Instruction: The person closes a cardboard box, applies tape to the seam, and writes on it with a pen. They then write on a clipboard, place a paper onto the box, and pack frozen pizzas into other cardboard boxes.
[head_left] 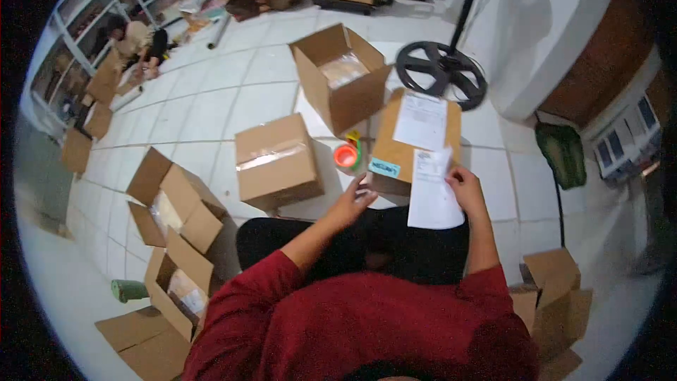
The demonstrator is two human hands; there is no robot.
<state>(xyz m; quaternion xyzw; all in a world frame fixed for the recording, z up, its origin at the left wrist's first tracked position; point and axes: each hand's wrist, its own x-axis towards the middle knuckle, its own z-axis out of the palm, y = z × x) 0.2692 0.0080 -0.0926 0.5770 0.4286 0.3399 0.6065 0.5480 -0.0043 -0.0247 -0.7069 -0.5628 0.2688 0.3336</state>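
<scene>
In front of me lies a cardboard box (384, 142) with a teal label (384, 168) at its near left corner. One printed sheet (421, 120) is flat on its top. My right hand (464, 190) pinches the right edge of a second printed sheet (434, 201), which hangs over the box's near edge toward my lap. At the box's near left corner is my left hand (350, 204), its fingers apart and holding nothing. An orange roll of tape (345, 155) with green and yellow parts stands just left of the box.
A taped carton (278, 159) sits to the left, and an open carton (345, 92) stands behind. More open cartons (176, 204) are at far left and lower right (557, 303). A fan stand's round base (441, 74) is behind the box. Two people sit at the back.
</scene>
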